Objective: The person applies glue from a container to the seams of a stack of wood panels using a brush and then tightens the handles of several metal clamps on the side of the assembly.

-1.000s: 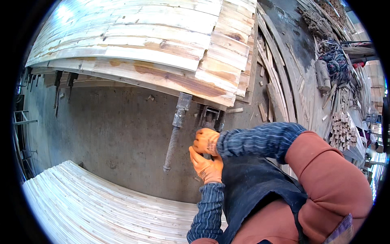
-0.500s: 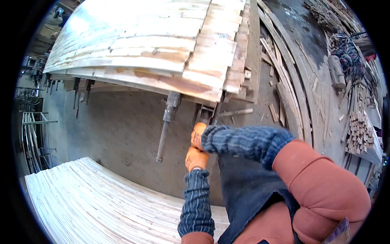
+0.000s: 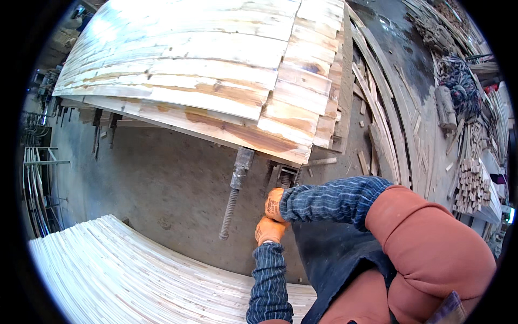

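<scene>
Orange-gloved fingers (image 3: 272, 201) curl, threaded clamp (image 3: 285, 178) just beyond them; whether gripping, I cannot tell.

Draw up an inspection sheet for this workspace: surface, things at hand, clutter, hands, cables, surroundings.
Surface: brown-stained wooden panels, stacked, uneven at their right end.
Things at hand: metal bracket just beyond the right hand; threaded clamp screw to its left.
Clutter: wood offcuts on the grey floor.
Hands: right and left hand orange-gloved, close together; grip hidden.
Cables: nothing seen for certain; dark tangled bundle, material unclear.
Surroundings: pale wood-strip stack, lower left; metal frame, far left.
</scene>
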The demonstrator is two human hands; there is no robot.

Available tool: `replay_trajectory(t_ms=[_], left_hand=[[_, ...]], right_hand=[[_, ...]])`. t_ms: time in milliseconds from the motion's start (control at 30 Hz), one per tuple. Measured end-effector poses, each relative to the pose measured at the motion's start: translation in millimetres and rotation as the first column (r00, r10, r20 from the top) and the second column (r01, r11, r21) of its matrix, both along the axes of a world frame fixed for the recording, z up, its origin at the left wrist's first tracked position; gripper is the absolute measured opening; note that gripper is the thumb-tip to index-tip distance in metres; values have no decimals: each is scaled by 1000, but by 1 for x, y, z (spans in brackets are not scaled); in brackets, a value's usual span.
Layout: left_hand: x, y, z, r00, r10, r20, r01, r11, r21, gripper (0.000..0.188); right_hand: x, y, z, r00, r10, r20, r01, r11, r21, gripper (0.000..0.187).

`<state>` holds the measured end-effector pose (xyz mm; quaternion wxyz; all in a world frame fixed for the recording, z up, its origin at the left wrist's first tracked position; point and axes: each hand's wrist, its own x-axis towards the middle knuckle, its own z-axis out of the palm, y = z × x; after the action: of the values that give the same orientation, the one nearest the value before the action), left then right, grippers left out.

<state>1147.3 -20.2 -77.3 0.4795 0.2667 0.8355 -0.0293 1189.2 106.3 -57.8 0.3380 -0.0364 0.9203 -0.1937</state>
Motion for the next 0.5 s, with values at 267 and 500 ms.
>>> replay_trajectory(t_ms=[267,500], left_hand=[[19,4,66,974,228,12,-228,973,41,35],[31,-1,67,960,211,-184,-203,977,63,45]], right_hand=[[12,4,33,999,34,-34,-32,998,48,26],[22,6,45,971,117,-207,-110,993,45,23]])
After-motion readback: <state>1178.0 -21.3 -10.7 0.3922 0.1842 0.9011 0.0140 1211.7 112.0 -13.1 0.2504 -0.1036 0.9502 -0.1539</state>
